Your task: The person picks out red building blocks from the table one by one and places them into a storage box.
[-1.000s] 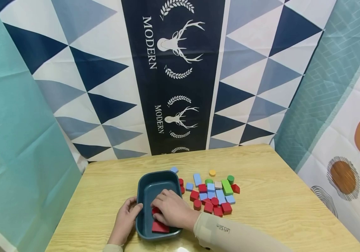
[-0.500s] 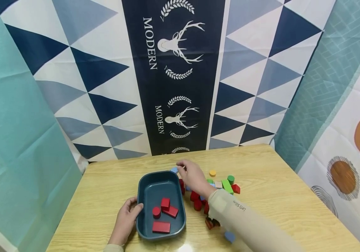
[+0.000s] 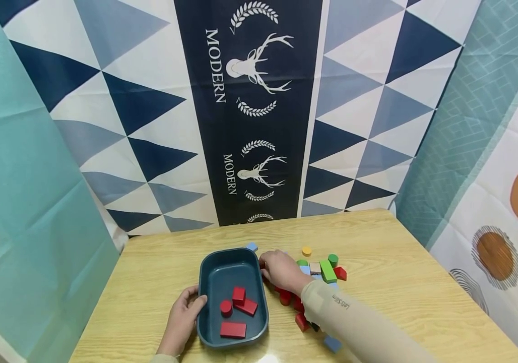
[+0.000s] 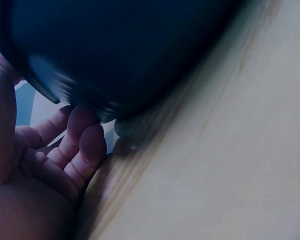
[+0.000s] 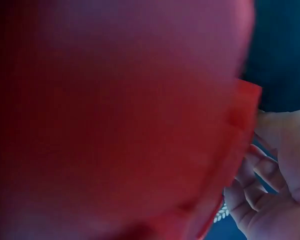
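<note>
Red blocks (image 3: 233, 330), four of them, lay inside the dark blue tray (image 3: 231, 275), in its nearer half. Loose red blocks (image 3: 284, 298) were on the table (image 3: 399, 282), to the right of it, with a green block (image 3: 328, 271) further out. With our left hand (image 3: 182, 315) we gripped the tray's left side, the fingers (image 4: 92, 145) curled against its outside. Our right hand (image 3: 281, 269) was low, just beside the right wall, with its fingers partly curled and close to red pieces; whether they pinched one, we could not tell. For a good pick, we judged, we needed to grasp one piece by its sides, lift it straight above the rim, and hold the tray steady meanwhile.
</note>
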### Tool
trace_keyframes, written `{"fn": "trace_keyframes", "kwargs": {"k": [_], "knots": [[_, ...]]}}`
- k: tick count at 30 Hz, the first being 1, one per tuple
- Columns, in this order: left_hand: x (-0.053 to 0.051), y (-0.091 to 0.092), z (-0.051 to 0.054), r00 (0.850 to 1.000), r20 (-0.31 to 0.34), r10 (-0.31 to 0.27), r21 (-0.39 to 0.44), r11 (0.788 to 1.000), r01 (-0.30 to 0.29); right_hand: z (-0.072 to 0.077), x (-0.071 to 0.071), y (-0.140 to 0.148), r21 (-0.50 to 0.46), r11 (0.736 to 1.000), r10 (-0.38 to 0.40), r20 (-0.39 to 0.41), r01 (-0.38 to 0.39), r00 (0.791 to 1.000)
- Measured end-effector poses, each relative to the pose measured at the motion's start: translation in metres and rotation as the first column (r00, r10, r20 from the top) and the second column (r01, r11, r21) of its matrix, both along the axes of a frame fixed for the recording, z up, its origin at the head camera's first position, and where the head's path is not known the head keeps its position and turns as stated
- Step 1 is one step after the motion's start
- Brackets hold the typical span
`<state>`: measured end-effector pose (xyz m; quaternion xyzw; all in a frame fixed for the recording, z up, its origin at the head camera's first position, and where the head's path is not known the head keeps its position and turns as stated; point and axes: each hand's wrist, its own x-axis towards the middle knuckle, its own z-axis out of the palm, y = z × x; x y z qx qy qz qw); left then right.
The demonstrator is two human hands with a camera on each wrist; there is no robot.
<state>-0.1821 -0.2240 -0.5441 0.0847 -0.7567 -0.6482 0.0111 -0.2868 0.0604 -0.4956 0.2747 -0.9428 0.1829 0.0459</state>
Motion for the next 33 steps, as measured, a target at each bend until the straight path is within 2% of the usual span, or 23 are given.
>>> {"fn": "trace_keyframes", "kwargs": {"k": [7,18,20,23,26,27,29,30,33], "knots": [[0.0,0.0,0.001,1.0,-0.002,0.006,-0.003,1.0,-0.006,-0.001,-0.001,-0.003,0.031,1.0,0.005,-0.076,-0.002,0.997],[0.0,0.001,0.002,1.0,-0.003,0.005,-0.01,1.0,-0.005,-0.007,-0.003,-0.003,0.034,0.999,-0.03,-0.121,0.034,0.992],[0.0,0.002,0.002,1.0,-0.002,0.005,-0.008,1.0,-0.005,-0.004,-0.004,-0.002,0.001,0.998,-0.056,-0.119,0.057,0.991],[0.0,0.003,0.002,1.0,0.002,0.006,-0.009,1.0,-0.006,0.007,-0.004,-0.001,-0.076,0.988,-0.146,-0.12,0.138,0.982],[0.0,0.002,0.001,1.0,0.005,0.007,-0.009,1.0,-0.006,0.026,-0.001,-0.007,-0.211,0.956,-0.23,-0.102,0.205,0.968],[0.0,0.002,0.001,1.0,0.006,0.007,-0.01,1.0,-0.007,0.031,0.002,-0.01,-0.255,0.945,-0.234,-0.088,0.205,0.968],[0.0,0.001,0.001,1.0,0.009,0.009,-0.012,1.0,-0.008,0.039,0.009,-0.017,-0.322,0.933,-0.193,-0.078,0.158,0.978],[0.0,0.001,0.001,1.0,0.01,0.01,-0.013,1.0,-0.009,0.04,0.013,-0.022,-0.332,0.936,-0.155,-0.077,0.121,0.985],[0.0,0.001,0.001,1.0,0.011,0.011,-0.018,1.0,-0.011,0.034,0.028,-0.033,-0.279,0.96,0.009,-0.081,-0.031,0.997]]}}
